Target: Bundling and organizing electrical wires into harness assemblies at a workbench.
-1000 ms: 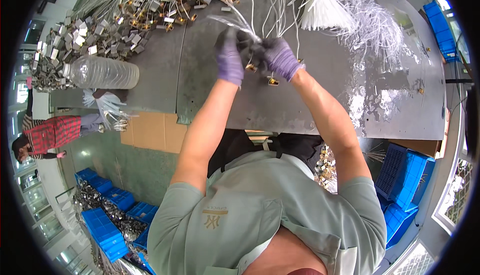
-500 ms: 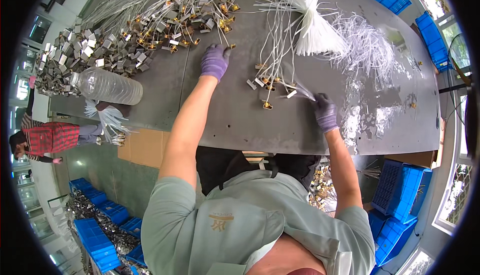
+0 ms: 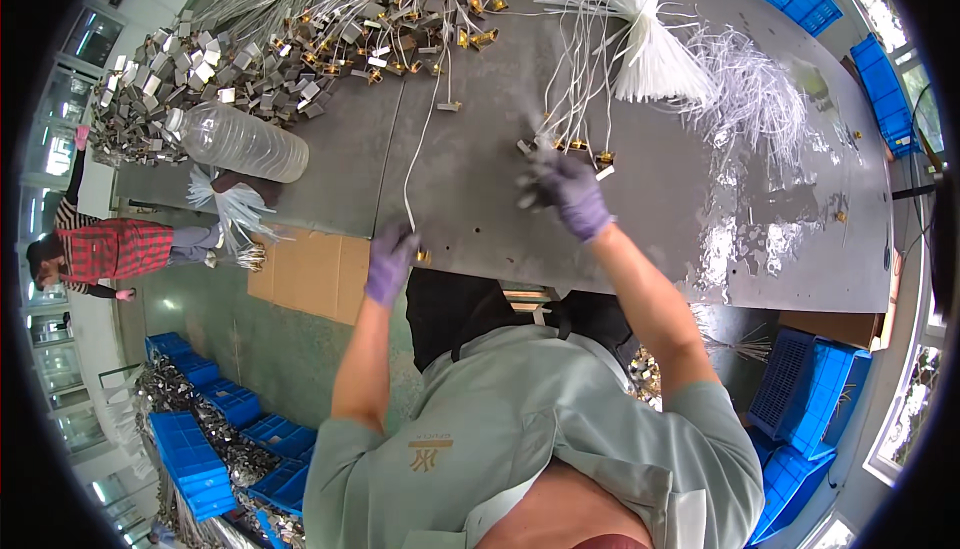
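Near the front edge of the table, my left hand [image 3: 390, 263], in a purple glove, is closed on the end of a thin white wire [image 3: 410, 174]. A small brass-coloured piece shows beside its fingertips. The wire runs away from me toward the heap of metal pieces. My right hand [image 3: 572, 195], gloved in purple with greyed fingertips, is at mid-table by several brass-ended wires [image 3: 580, 74] with small metal blocks. Motion blurs its fingers, so what they hold cannot be made out.
A heap of metal blocks [image 3: 215, 74] covers the far left, with a clear plastic bottle [image 3: 240, 141] before it. A white strip bundle [image 3: 640, 49] and loose clear strips [image 3: 750, 89] lie far right. Blue crates [image 3: 800, 389] stand right. Another person [image 3: 115, 249] is at left.
My left hand has come back toward the table's front edge, drawing a wire out from the heap. My right hand has moved left and away from me, to the brass-ended wires.
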